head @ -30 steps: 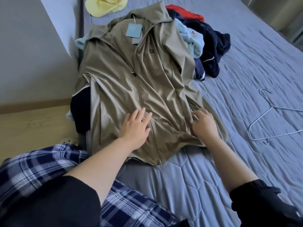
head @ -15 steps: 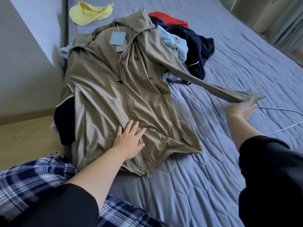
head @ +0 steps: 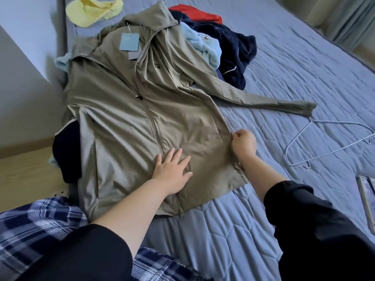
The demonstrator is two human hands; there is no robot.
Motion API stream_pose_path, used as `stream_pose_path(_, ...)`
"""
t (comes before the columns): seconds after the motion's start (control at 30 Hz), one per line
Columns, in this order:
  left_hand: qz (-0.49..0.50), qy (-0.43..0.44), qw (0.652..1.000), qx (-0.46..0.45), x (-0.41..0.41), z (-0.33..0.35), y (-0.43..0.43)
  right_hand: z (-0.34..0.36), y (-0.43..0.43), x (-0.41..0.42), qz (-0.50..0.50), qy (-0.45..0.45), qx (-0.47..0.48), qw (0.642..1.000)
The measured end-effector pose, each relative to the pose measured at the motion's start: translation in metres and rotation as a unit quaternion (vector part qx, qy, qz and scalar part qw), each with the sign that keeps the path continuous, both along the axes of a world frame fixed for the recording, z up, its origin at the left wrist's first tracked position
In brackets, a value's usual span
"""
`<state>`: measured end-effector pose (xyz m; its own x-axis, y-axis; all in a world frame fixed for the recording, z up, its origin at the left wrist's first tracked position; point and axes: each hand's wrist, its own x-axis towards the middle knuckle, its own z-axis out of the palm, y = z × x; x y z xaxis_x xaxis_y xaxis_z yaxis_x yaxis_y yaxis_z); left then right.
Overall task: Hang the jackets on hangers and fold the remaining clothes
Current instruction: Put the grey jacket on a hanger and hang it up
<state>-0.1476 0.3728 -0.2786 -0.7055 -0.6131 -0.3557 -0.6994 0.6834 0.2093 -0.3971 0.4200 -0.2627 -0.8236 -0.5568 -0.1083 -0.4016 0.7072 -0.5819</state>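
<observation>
An olive zip jacket (head: 129, 110) with a blue paper tag lies front-up on the grey quilted bed (head: 304, 63). Its right sleeve (head: 263, 99) stretches out flat toward a wire hanger (head: 332, 147). My left hand (head: 172, 171) presses flat on the jacket's lower front beside the zip, fingers spread. My right hand (head: 243, 144) pinches the jacket's right side seam, fingers curled. The jacket's left sleeve is folded under or hidden at the left edge.
Behind the jacket lies a heap of clothes: navy (head: 233, 49), light blue (head: 205, 45), red (head: 196, 16), and a yellow piece (head: 95, 9). Another dark garment (head: 67, 153) sticks out under the jacket's left side. The bed's left edge drops to a wooden floor (head: 26, 173).
My right hand pulled the right sleeve out to the side, let it go on the bed near the hanger, then came back to the jacket's right edge. My left hand stayed pressing.
</observation>
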Motion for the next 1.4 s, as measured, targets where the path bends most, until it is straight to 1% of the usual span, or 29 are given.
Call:
stream_pose_path(0.07, -0.002, 0.008, 1.000, 0.023, -0.005, -0.001, 0.005, 0.000, 0.011, -0.004, 0.032, -0.021, 0.021, 0.999)
stream_pose_path(0.2, -0.055, 0.003, 0.997, 0.046, -0.019, -0.003, 0.023, -0.012, 0.038, 0.003, 0.132, -0.083, 0.116, 0.981)
stream_pose_path(0.23, -0.066, -0.003, 0.997, 0.044, -0.024, -0.003, 0.028, -0.016, 0.046, 0.002, 0.123, -0.105, 0.109, 0.981)
stream_pose_path(0.3, -0.071, -0.010, 0.997, 0.035, -0.028, -0.003, 0.031, -0.016, 0.057, 0.000, 0.025, -0.151, 0.036, 0.988)
stream_pose_path(0.33, -0.070, -0.011, 0.997, 0.033, -0.029, -0.003, 0.030, -0.017, 0.062, -0.002, -0.025, -0.150, 0.009, 0.988)
stream_pose_path(0.37, -0.067, -0.013, 0.997, 0.031, -0.029, -0.002, 0.028, -0.018, 0.064, -0.004, -0.049, -0.122, 0.011, 0.991)
stream_pose_path(0.4, -0.062, -0.016, 0.998, 0.027, -0.027, -0.001, 0.025, -0.019, 0.065, -0.001, -0.045, -0.063, 0.043, 0.996)
stream_pose_path(0.43, -0.056, -0.018, 0.998, 0.018, -0.025, -0.001, 0.022, -0.020, 0.065, 0.005, -0.013, 0.013, 0.070, 0.997)
stream_pose_path(0.47, -0.048, -0.018, 0.999, 0.007, -0.024, -0.001, 0.019, -0.020, 0.062, 0.014, 0.038, 0.084, 0.064, 0.994)
stream_pose_path(0.5, -0.039, -0.018, 0.999, -0.004, -0.022, -0.001, 0.016, -0.021, 0.058, 0.022, 0.095, 0.136, 0.028, 0.986)
stream_pose_path(0.53, -0.029, -0.019, 0.999, -0.013, -0.020, -0.001, 0.011, -0.022, 0.053, 0.028, 0.155, 0.163, 0.013, 0.974)
stream_pose_path(0.57, -0.020, -0.021, 0.999, -0.017, -0.019, -0.001, 0.006, -0.024, 0.045, 0.031, 0.207, 0.169, 0.026, 0.963)
stream_pose_path(0.6, -0.010, -0.024, 0.999, -0.018, -0.017, 0.001, -0.001, -0.024, 0.037, 0.031, 0.238, 0.157, 0.065, 0.956)
stream_pose_path(0.63, 0.000, -0.028, 0.999, -0.018, -0.016, 0.003, -0.010, -0.024, 0.027, 0.027, 0.243, 0.143, 0.101, 0.954)
stream_pose_path(0.67, 0.012, -0.031, 0.999, -0.021, -0.015, 0.006, -0.020, -0.021, 0.016, 0.023, 0.225, 0.133, 0.101, 0.960)
stream_pose_path(0.73, 0.037, -0.035, 0.998, -0.034, -0.014, 0.012, -0.042, -0.005, -0.010, 0.015, 0.155, 0.109, 0.022, 0.982)
stream_pose_path(0.77, 0.047, -0.035, 0.997, -0.042, -0.013, 0.016, -0.053, 0.005, -0.026, 0.014, 0.136, 0.084, -0.020, 0.987)
stream_pose_path(0.83, 0.066, -0.035, 0.996, -0.054, -0.013, 0.022, -0.074, 0.021, -0.060, 0.018, 0.150, 0.059, -0.075, 0.984)
stream_pose_path(0.9, 0.089, -0.035, 0.994, -0.060, -0.011, 0.028, -0.095, 0.033, -0.094, 0.027, 0.188, 0.044, -0.110, 0.975)
stream_pose_path(1.0, 0.113, -0.034, 0.991, -0.065, -0.009, 0.035, -0.127, 0.044, -0.144, 0.040, 0.209, 0.038, -0.150, 0.966)
stream_pose_path(1.07, 0.115, -0.037, 0.991, -0.063, -0.008, 0.037, -0.146, 0.049, -0.176, 0.047, 0.200, 0.027, -0.124, 0.972)
stream_pose_path(1.13, 0.110, -0.025, 0.992, -0.055, -0.008, 0.037, -0.162, 0.051, -0.202, 0.051, 0.193, 0.015, -0.053, 0.980)
stream_pose_path(1.2, 0.100, -0.010, 0.994, -0.048, -0.008, 0.035, -0.171, 0.048, -0.221, 0.050, 0.207, 0.032, -0.002, 0.978)
stream_pose_path(1.23, 0.094, -0.006, 0.994, -0.047, -0.007, 0.034, -0.174, 0.050, -0.225, 0.047, 0.204, 0.047, 0.002, 0.978)
stream_pose_path(1.27, 0.087, -0.002, 0.995, -0.049, -0.007, 0.032, -0.177, 0.052, -0.228, 0.040, 0.181, 0.054, -0.013, 0.982)
stream_pose_path(1.33, 0.074, 0.007, 0.995, -0.063, -0.005, 0.028, -0.181, 0.056, -0.231, 0.021, 0.090, 0.062, -0.066, 0.992)
stream_pose_path(1.37, 0.068, 0.011, 0.995, -0.072, -0.003, 0.026, -0.182, 0.058, -0.229, 0.010, 0.043, 0.047, -0.102, 0.993)
stream_pose_path(1.4, 0.063, 0.015, 0.995, -0.081, -0.002, 0.025, -0.184, 0.059, -0.227, 0.000, -0.014, 0.006, -0.147, 0.989)
